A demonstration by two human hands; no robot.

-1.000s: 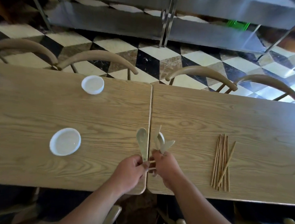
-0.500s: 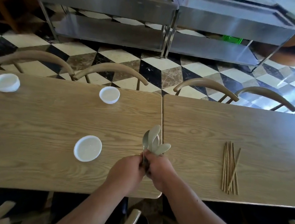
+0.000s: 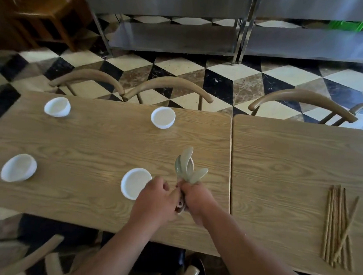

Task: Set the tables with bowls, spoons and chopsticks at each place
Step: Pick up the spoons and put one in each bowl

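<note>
A fan of several pale green spoons (image 3: 186, 168) stands up from my right hand (image 3: 195, 197), which grips their handles. My left hand (image 3: 156, 200) touches the same handles from the left, fingers closed around the lower ends. Both hands hover over the left wooden table (image 3: 93, 146), just right of the near white bowl (image 3: 134, 182). Further white bowls sit at the near left (image 3: 18, 170), far left (image 3: 57, 106) and far middle (image 3: 162, 117). A bundle of several wooden chopsticks (image 3: 338, 227) lies on the right table (image 3: 290, 158).
Curved wooden chair backs (image 3: 168, 85) line the far side of both tables, and more chairs (image 3: 25, 259) show at the near edge. A steel shelf unit (image 3: 172, 35) stands beyond on the checkered floor. A narrow seam separates the two tables.
The view has shifted left, bringing all the bowls on the left table into sight. My hands, with the spoons gathered into one bunch, have moved left over the left table beside the near bowl.
</note>
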